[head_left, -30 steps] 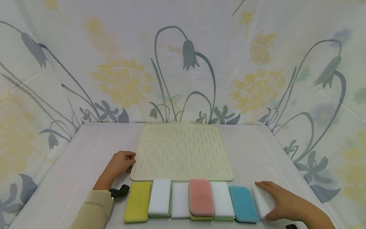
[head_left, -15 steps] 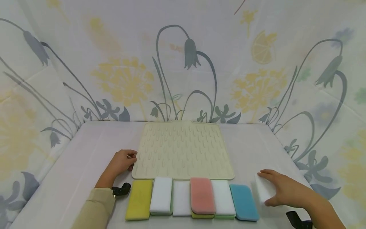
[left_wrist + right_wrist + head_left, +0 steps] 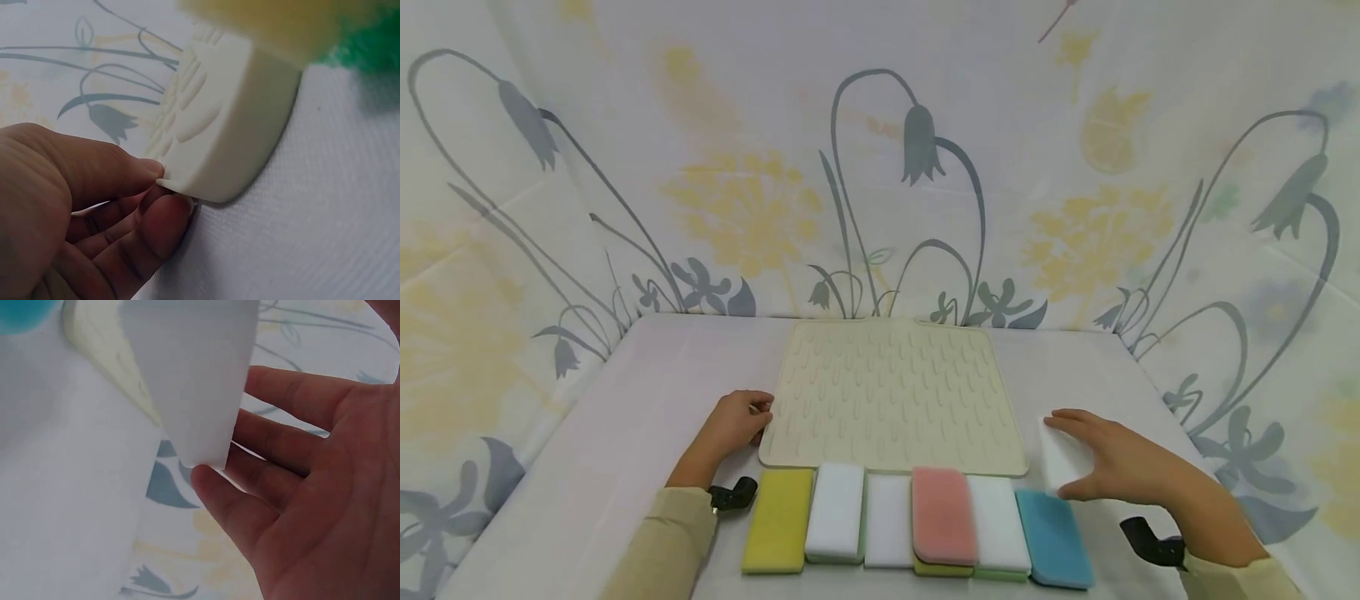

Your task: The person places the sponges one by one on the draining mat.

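In the head view a cream draining mat (image 3: 895,392) with raised oval ridges lies flat near the back of the table. My left hand (image 3: 739,421) pinches its left edge; the left wrist view shows thumb and fingers on the rim of the mat (image 3: 203,119). My right hand (image 3: 1123,458) grips a white sponge (image 3: 1063,458) to the right of the mat, thumb at the near end and fingers at the far end. Seen from the right wrist, the white sponge (image 3: 194,381) is tilted, off the table, with fingertips against its edges.
In front of the mat runs a row of sponges: yellow (image 3: 778,521), white (image 3: 837,510), a lower white one (image 3: 889,521), pink (image 3: 943,515) on a yellow one, white with a green underside (image 3: 1000,523), and blue (image 3: 1055,537). Flowered cloth (image 3: 880,167) hangs behind.
My right hand has lifted the white sponge from beside the blue one and carried it forward and slightly left. My left hand stays on the mat's edge. The head view has shifted a little.
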The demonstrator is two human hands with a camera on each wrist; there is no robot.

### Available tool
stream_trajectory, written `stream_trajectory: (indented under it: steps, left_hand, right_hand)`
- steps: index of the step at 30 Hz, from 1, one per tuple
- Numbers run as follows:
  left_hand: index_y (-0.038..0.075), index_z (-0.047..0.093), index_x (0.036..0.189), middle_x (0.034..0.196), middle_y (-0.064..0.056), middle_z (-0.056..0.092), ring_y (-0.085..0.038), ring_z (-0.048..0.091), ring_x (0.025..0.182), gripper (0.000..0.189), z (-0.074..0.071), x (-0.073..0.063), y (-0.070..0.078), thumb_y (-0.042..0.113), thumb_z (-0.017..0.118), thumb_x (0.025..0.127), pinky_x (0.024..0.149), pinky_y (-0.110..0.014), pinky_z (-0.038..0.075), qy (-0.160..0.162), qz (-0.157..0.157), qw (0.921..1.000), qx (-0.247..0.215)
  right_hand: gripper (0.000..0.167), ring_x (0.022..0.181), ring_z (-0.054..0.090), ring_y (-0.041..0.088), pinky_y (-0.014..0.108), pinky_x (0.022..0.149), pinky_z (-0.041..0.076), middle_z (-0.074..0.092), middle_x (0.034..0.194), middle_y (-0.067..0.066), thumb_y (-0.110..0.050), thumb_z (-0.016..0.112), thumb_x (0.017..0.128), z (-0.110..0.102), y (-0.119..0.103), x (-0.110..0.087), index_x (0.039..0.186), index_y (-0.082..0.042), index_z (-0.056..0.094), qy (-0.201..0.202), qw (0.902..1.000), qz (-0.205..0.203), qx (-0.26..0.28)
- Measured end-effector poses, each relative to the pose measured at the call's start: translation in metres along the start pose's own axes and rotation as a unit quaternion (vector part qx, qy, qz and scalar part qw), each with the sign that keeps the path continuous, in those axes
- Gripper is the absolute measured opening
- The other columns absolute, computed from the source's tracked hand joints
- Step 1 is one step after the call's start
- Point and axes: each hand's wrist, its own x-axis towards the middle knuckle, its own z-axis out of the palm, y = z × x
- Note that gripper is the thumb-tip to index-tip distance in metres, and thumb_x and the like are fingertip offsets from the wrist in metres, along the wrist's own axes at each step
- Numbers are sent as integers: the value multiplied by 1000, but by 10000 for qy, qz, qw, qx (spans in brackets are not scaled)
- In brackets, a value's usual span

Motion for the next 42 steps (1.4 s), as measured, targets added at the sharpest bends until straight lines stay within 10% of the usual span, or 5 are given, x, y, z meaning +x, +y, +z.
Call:
stream_trajectory:
  steps: [42]
  left_hand:
    - [-4,57,130,105,-13,65,-12,59,66,40,1,-2,4,11,60,93,56,-26,49,28,-78,10000,52]
  right_hand:
    - [91,142,33,35,57,110,34,33,156,9,-55,76,75,-13,-59,117,150,-18,39,-42,9975,-591,390]
